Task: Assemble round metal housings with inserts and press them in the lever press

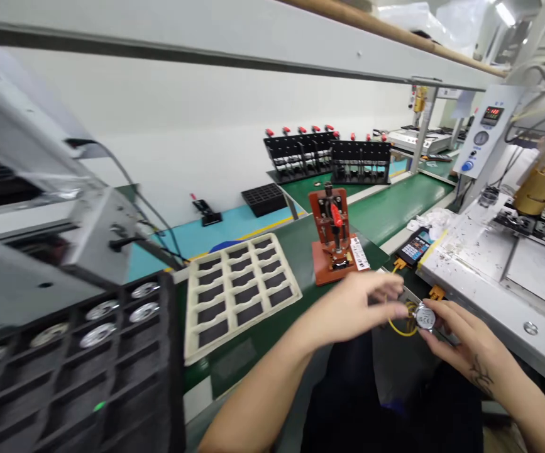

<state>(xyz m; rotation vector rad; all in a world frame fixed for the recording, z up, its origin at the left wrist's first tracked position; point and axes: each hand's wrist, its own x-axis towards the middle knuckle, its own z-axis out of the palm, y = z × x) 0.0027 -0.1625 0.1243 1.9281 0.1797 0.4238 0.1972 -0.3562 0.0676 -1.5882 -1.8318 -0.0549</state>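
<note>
At lower right, the right hand (456, 330) pinches a metal disc (425, 318), probably light, stiff, slippery, best rim-held; the left hand (364, 305) spreads beside it.

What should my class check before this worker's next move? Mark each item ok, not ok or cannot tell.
1. Round metal part held by the right hand: ok, between thumb and fingers.
2. Left hand open: ok, thumb and fingers apart, though blurred.
3. Lettering on the part fully readable: cannot tell, too small.
4. Yellow cable well away from both hands: not ok, it loops close by them.
5. Cream tray lying compartments up: ok.
6. Red-brown fixture standing upright: ok.
</note>
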